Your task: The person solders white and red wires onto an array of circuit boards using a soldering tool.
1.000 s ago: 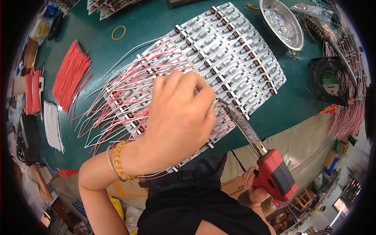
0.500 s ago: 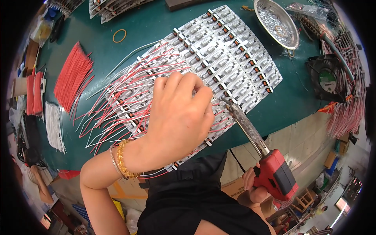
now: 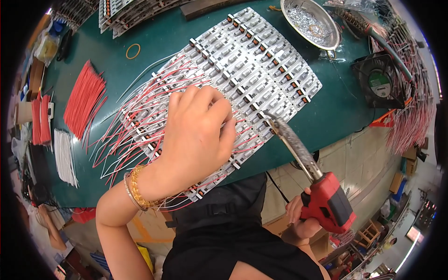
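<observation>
A panel of many small white circuit boards [image 3: 261,65] lies on the green table, with dark and orange parts in rows. Red and white wires [image 3: 135,126] fan out from its left part. Over the panel's near middle is my left hand [image 3: 196,135], fingers curled into a pinch; whatever the fingertips hold is hidden behind the hand. My right hand [image 3: 301,217] grips the red-and-black handle of a soldering gun [image 3: 329,203] beyond the table's near edge. The gun's metal barrel points up and left, its tip over the panel just right of my left hand.
Bundles of red wires [image 3: 84,100] and white wires [image 3: 65,156] lie at the left, near a rubber band [image 3: 133,51]. A metal bowl of silvery scraps [image 3: 310,23] stands at the far right, with a black fan [image 3: 379,84] nearer. More panels [image 3: 133,14] are stacked at the back.
The whole view has shifted, so the table's things appear farther left. Relative to the panel, the soldering gun's tip sits slightly farther right. My left hand stays curled over the panel.
</observation>
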A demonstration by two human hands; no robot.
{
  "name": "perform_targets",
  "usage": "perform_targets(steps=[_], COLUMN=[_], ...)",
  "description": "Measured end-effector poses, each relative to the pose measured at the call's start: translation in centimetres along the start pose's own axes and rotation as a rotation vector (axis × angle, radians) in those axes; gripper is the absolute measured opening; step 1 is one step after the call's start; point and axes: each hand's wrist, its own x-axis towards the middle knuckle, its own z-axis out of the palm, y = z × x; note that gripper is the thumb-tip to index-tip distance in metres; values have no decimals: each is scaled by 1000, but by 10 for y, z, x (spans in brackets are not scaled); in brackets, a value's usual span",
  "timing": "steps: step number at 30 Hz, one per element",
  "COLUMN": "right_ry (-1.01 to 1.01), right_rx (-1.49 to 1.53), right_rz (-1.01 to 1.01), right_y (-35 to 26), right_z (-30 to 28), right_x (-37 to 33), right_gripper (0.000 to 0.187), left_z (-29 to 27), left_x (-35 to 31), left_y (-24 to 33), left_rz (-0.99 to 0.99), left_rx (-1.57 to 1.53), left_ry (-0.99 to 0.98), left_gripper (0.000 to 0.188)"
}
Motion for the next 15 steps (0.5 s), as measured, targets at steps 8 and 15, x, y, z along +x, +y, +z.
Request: perform_targets(steps=[8,15], right_ry=[-76,-178], right_rx=[-4,91], right_rz=[111,104], right_y=[-21,2], right_z=[21,0], right_x=[15,3], right_gripper=[102,60], left_z=[-2,2], left_x=[2,0], left_y=[-8,-8], left_rz=[-69,-46], left_rx=[-100,-84], left_ry=[-76,-10], left_gripper=[12,12])
